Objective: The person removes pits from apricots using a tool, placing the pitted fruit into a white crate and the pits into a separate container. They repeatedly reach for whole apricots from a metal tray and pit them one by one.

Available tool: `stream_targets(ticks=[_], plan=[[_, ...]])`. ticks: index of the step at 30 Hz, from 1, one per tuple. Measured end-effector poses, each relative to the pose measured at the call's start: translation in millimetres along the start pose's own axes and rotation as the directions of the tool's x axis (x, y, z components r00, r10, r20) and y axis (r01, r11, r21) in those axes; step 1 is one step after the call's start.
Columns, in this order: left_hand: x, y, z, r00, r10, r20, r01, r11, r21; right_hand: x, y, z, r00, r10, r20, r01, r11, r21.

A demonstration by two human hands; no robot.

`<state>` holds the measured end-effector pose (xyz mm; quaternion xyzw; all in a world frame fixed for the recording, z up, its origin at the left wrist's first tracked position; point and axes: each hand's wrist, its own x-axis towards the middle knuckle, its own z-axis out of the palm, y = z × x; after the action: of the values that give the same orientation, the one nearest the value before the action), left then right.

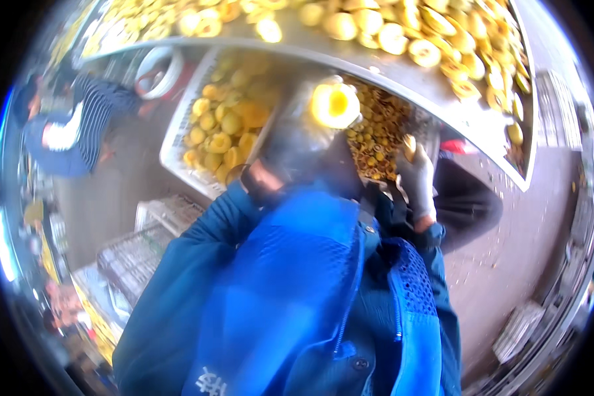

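Note:
My right hand (414, 175) wears a pale glove and grips a small yellow fruit half (409, 146), beside a bin of many small fruit pieces and scraps (373, 135). My left hand (264, 177) is low at the middle left, by a white crate (178, 148) holding several yellow fruits (228, 122); its fingers are smeared and partly hidden. Between the crate and the bin is a blurred metal fixture (297, 148), with a bright round yellow object (334, 104) at its top, too washed out to make out clearly.
A large metal tray (290, 33) of many halved yellow fruits spans the top. A co-worker (72, 132) bends at the left, near a white bucket (158, 72). Stacked wire crates (129, 261) stand at lower left, more crates (554, 109) at the right.

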<state>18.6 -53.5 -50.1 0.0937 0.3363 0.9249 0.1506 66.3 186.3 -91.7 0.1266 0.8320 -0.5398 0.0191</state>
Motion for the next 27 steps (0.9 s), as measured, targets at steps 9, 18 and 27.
stream_targets(ticks=[9,18,27], plan=[[-81.9,50.9,-118.0,0.810,0.172,-0.561,-0.161,0.984,0.070,-3.2,32.3,8.8,0.964,0.214,0.156,-0.210,0.977,-0.042],[-202.6,63.1,-266.4,0.565,0.245,-0.788,0.459,0.700,0.547,-1.1,28.7,23.2,0.921,0.339,0.194,-0.318,0.939,-0.129],[-226.1,13.3,-307.2,0.964,-0.199,-0.175,0.089,-0.378,0.921,-2.5,34.3,32.5,0.909,0.341,0.239,-0.283,0.927,-0.245]])
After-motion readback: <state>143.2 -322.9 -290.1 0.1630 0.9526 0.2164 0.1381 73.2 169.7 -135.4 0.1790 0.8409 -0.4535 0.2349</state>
